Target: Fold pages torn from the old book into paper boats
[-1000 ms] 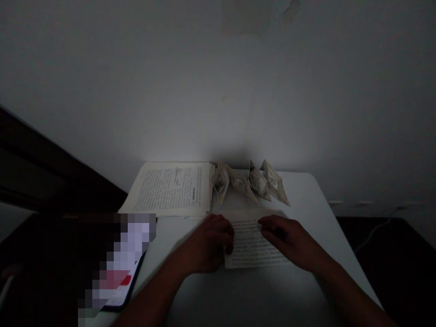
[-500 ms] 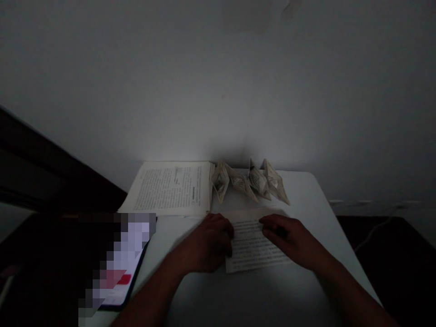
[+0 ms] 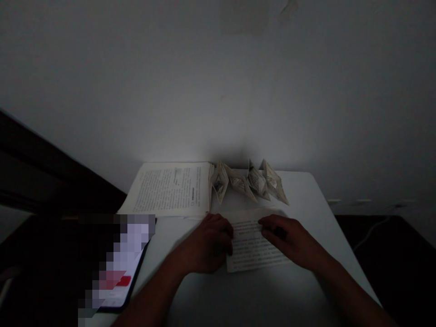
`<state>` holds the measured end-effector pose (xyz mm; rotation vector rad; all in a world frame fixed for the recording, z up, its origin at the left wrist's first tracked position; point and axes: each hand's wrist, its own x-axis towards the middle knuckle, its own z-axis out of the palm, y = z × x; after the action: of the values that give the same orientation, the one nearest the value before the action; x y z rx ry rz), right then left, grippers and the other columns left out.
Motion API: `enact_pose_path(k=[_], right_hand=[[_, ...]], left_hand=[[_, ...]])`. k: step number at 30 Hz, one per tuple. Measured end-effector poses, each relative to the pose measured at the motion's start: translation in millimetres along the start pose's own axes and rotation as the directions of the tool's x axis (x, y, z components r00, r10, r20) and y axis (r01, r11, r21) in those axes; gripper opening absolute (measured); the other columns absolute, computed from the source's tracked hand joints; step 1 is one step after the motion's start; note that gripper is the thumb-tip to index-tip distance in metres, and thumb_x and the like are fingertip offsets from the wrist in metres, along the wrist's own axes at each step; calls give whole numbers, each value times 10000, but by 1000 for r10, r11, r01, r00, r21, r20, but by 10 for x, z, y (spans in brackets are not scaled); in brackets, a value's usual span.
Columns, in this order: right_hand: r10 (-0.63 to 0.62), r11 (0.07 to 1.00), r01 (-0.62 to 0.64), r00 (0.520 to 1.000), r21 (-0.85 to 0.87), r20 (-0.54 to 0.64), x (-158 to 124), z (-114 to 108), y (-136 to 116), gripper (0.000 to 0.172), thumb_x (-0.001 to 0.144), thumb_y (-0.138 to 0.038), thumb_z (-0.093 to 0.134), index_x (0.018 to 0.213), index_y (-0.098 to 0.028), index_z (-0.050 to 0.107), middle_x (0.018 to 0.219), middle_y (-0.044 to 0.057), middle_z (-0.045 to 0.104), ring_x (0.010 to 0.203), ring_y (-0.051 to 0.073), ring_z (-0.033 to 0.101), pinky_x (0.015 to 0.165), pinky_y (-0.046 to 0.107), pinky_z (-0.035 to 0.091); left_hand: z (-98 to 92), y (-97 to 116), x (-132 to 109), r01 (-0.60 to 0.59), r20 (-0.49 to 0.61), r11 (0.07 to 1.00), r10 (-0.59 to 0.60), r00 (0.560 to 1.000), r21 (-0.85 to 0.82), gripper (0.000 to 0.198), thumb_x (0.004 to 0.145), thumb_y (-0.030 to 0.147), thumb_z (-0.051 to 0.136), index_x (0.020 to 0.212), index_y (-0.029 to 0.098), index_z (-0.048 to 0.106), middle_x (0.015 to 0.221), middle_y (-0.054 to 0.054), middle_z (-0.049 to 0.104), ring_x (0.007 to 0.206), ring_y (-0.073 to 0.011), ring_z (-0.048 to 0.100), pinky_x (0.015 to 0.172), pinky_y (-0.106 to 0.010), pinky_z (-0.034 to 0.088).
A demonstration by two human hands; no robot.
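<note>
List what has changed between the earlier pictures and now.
The printed sheet shifted slightly: its near left corner slid a little toward the person. No grasp or release shows. The left hand stays at the sheet's left edge, the right hand over its right part; the paper boats, page stack and phone stay put.

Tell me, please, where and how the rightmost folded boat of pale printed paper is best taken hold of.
I'd probably pinch the rightmost boat by its near pointed tip, coming from the right: white tabletop lies on that side, while another printed paper boat crowds its left.
</note>
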<state>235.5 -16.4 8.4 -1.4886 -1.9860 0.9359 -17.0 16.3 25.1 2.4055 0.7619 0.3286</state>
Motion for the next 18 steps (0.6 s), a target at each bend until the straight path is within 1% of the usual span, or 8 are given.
enact_pose_path(k=[4, 7, 9, 12, 14, 16, 18], right_hand=[[-14, 1000, 14, 999, -19, 33, -5, -8, -2, 225, 857, -312, 507, 1045, -212, 579, 889, 31, 645, 755, 155, 596, 696, 282, 474], [-34, 996, 42, 994, -81, 101, -19, -22, -41, 258, 826, -304, 549, 1068, -217, 569, 917, 32, 628, 746, 157, 584, 690, 287, 473], [-52, 989, 70, 989, -131, 137, -37, -25, -77, 334, 762, -285, 623, 1087, -229, 566, 997, 40, 606, 851, 182, 575, 758, 306, 468], [-64, 975, 95, 986, -199, 156, -68, -11, -117, 519, 642, -244, 721, 1133, -252, 553, 1136, 44, 549, 1052, 226, 504, 904, 342, 413], [-55, 967, 96, 983, -235, 173, -84, 3, -133, 590, 607, -245, 743, 1162, -259, 540, 1184, 44, 521, 1096, 234, 476, 945, 350, 388], [-49, 962, 96, 982, -256, 185, -94, 11, -150, 621, 603, -261, 746, 1184, -256, 525, 1208, 49, 507, 1112, 239, 464, 961, 354, 378], [-47, 959, 96, 981, -267, 186, -100, 10, -168, 628, 615, -270, 734, 1200, -246, 509, 1222, 56, 500, 1124, 244, 454, 972, 361, 369]], left_hand=[[15, -7, -5, 0, -10, 1000, 0, 1000, -13, 181, 630, 60, 604, 702, 222, 640, 922, 3, 557, 924, -169, 489, 859, -330, 312], [30, -20, -11, 0, -13, 1000, 0, 1000, -22, 177, 627, 78, 610, 732, 219, 632, 926, -5, 558, 926, -178, 489, 862, -339, 313], [33, -21, -13, 4, -20, 1000, -4, 1000, -26, 185, 623, 83, 609, 750, 217, 626, 928, -9, 558, 933, -185, 488, 864, -346, 312], [28, -6, -9, -3, -24, 1000, 2, 1000, -28, 192, 631, 84, 600, 772, 215, 614, 928, -7, 563, 938, -186, 488, 859, -341, 314], [31, 6, 3, -8, -30, 1000, 8, 1000, -21, 170, 667, 103, 590, 798, 211, 603, 926, -10, 566, 931, -184, 489, 854, -338, 317], [52, 12, 28, -3, -39, 1000, 3, 999, 2, 125, 730, 143, 569, 834, 208, 589, 917, -18, 569, 922, -186, 489, 848, -342, 321], [97, 11, 67, 30, -54, 999, -28, 998, 41, 88, 788, 194, 542, 871, 203, 569, 900, -27, 572, 907, -193, 488, 834, -347, 329]])
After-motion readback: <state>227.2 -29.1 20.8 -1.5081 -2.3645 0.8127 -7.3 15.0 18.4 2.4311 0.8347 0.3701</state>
